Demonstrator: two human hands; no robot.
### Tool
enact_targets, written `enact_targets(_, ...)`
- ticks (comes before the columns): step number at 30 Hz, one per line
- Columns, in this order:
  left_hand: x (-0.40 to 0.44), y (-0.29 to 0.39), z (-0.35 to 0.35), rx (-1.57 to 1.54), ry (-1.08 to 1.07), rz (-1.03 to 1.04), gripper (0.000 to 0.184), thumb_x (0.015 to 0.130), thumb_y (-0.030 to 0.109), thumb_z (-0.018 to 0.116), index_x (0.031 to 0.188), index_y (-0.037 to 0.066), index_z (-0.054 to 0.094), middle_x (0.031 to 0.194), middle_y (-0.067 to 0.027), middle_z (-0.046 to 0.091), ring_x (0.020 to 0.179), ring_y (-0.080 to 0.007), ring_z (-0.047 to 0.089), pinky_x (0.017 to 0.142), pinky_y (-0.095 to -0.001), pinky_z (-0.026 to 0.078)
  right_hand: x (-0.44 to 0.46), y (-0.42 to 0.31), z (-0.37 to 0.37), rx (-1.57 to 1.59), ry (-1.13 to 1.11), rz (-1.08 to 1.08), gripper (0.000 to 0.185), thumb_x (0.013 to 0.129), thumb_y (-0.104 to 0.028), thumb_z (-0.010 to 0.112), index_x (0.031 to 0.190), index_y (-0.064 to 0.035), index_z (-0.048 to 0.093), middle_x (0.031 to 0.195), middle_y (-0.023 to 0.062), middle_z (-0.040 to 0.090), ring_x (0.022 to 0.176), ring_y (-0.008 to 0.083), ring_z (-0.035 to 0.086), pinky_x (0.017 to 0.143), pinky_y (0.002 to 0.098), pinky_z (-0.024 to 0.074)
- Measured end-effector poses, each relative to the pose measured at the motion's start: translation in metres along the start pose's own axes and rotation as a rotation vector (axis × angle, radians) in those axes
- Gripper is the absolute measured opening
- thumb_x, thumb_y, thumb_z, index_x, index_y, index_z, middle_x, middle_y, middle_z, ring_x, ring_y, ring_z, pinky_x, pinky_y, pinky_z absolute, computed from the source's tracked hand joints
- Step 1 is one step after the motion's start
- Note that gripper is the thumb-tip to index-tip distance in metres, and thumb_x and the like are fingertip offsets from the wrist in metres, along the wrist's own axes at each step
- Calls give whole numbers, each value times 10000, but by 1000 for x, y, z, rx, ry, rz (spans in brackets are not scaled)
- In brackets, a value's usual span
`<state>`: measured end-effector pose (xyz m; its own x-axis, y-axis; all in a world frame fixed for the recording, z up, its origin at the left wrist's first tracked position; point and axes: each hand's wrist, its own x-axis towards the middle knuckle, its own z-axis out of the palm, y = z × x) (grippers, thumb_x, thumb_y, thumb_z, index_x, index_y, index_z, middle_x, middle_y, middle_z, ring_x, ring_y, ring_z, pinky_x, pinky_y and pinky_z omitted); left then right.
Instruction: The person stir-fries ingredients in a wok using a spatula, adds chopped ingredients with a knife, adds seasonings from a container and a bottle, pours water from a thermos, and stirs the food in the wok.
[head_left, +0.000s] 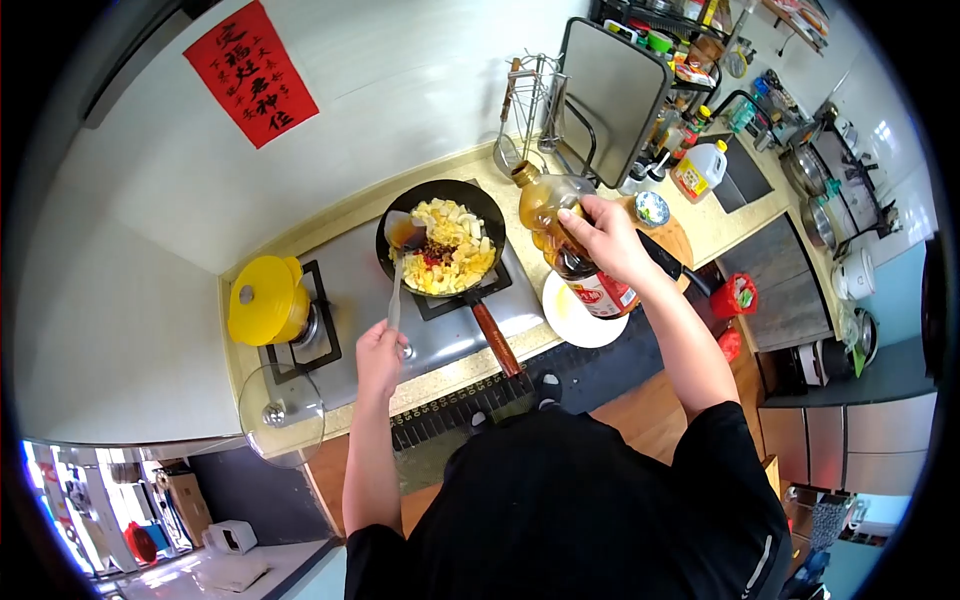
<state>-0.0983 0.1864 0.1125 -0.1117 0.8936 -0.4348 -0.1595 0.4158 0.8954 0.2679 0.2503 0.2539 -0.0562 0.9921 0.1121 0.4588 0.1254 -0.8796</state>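
Observation:
My left hand (378, 358) is closed around the pale handle of a ladle (396, 290). Its broad head rests over the left side of the frying pan (482, 196) and has dark brown liquid in it. Yellow and white chopped food (455, 232) fills the pan, with a dark and red patch of seasoning near its middle. My right hand (603, 236) grips a large plastic sauce bottle (553, 232) with a red label, tilted with its uncapped neck towards the pan. Below the bottle, a white plate (585, 328) sits partly hidden on the counter edge.
A yellow lidded pot (268, 300) stands on the left burner, with a glass lid (282, 415) at the counter's front left. The pan's wooden handle (495, 338) points towards me. Right of the bottle lie a knife (665, 258) and a cutting board (676, 232); a white jug (700, 172) stands by the sink.

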Motion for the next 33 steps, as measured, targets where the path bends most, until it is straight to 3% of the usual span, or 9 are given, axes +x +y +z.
enact_targets(3,10,8,-2,163,-63,70,188,970,113,517,1059,18,651,702,21,582,539,-33,468,474,-191,339,-10,6,-8,79,26,25,275,979,-238,638,963,37,630,773,-5,632,710,39,521,632,265,458)
enact_targets(6,-14,21,-3,605,-45,324,195,945,57,506,1042,-24,654,695,-20,588,590,-135,563,542,-295,452,-19,11,-19,32,21,41,272,979,-244,638,960,28,633,767,-9,622,708,38,510,628,262,450)
enact_targets(9,-10,7,-5,1276,101,863,229,882,39,551,1074,-32,652,727,-84,624,679,-252,645,622,-372,524,-29,11,-25,44,59,43,271,978,-247,641,962,23,632,755,-13,599,704,38,488,630,255,445)
enact_targets(12,-18,4,10,1523,154,843,315,804,46,598,1106,-22,654,791,-141,641,750,-316,660,666,-406,550,-39,17,-31,174,69,51,269,984,-239,635,979,30,633,786,-21,610,720,33,496,640,244,446)
enact_targets(17,-26,-23,28,1647,120,836,374,820,52,591,1187,-17,619,890,-121,582,830,-294,612,660,-382,557,-67,16,-32,398,82,80,249,995,-218,620,951,27,619,802,-40,605,732,22,490,646,228,444)
enact_targets(24,-30,-33,40,1465,109,719,391,846,100,647,1222,10,586,955,-157,557,885,-294,584,756,-399,531,-97,28,-25,365,79,111,236,988,-212,634,887,-3,593,777,-57,562,717,21,465,621,223,421)
enact_targets(27,-44,-14,35,1306,235,853,380,895,117,651,1241,24,527,981,-110,550,906,-230,584,796,-343,493,-115,22,-22,349,96,141,215,984,-192,637,906,6,604,807,-45,583,750,35,491,662,240,450)
enact_targets(30,-43,1,45,313,-327,363,335,953,101,593,1255,26,471,1037,-76,533,949,-165,560,808,-300,449,-137,30,-15,268,42,92,214,969,-177,647,875,10,607,787,-14,581,756,63,493,675,265,461)
enact_targets(33,-61,44,118,63,-553,461,330,1010,58,508,1318,-5,407,1266,-124,506,1201,-207,522,1054,-335,403,-156,25,-10,176,-10,16,242,973,-192,646,883,26,592,784,-10,560,762,53,463,659,257,442)
